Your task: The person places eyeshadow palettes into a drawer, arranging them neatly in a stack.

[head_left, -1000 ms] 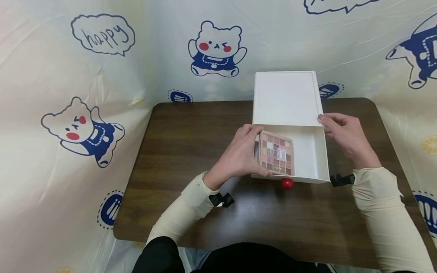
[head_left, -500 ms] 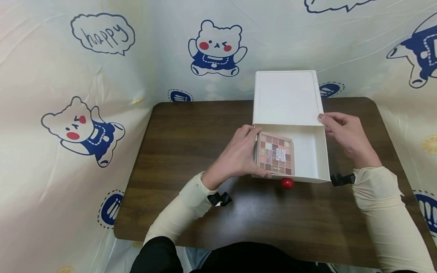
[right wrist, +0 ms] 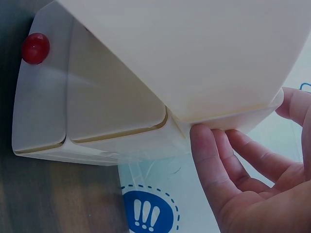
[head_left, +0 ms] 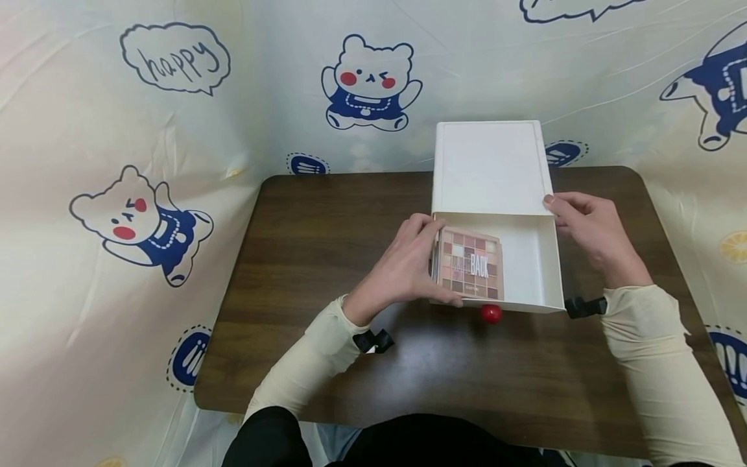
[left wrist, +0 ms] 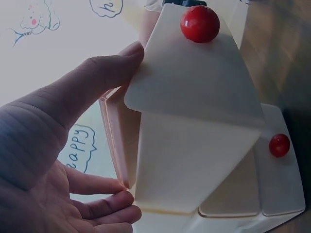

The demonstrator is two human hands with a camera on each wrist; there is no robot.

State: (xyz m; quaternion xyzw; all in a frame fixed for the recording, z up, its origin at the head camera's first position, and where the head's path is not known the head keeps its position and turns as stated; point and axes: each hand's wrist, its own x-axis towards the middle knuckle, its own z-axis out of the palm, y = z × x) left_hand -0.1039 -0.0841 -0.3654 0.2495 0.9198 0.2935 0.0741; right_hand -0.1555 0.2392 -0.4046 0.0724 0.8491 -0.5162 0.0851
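A white drawer cabinet (head_left: 493,168) stands at the table's back right, its top drawer (head_left: 528,266) pulled out. A pinkish eyeshadow palette (head_left: 475,264), with rows of colour squares on its face, leans at the drawer's left side. My left hand (head_left: 408,263) grips the palette by its left side, thumb at the front wall and fingers toward the back. Seen from the left wrist, the palette's edge (left wrist: 116,141) lies between thumb and fingertips. My right hand (head_left: 592,230) holds the cabinet's right front corner, thumb on top, fingers (right wrist: 204,150) against the side.
A red knob (head_left: 491,314) sticks out from the open drawer's front. Below it are shut drawers, one with a red knob (left wrist: 279,145). The brown wooden table (head_left: 327,259) extends left and in front, with a printed curtain (head_left: 262,78) behind.
The palette has shifted slightly left and settled a little in the drawer, the left hand moving with it. The right hand and cabinet have stayed in place.
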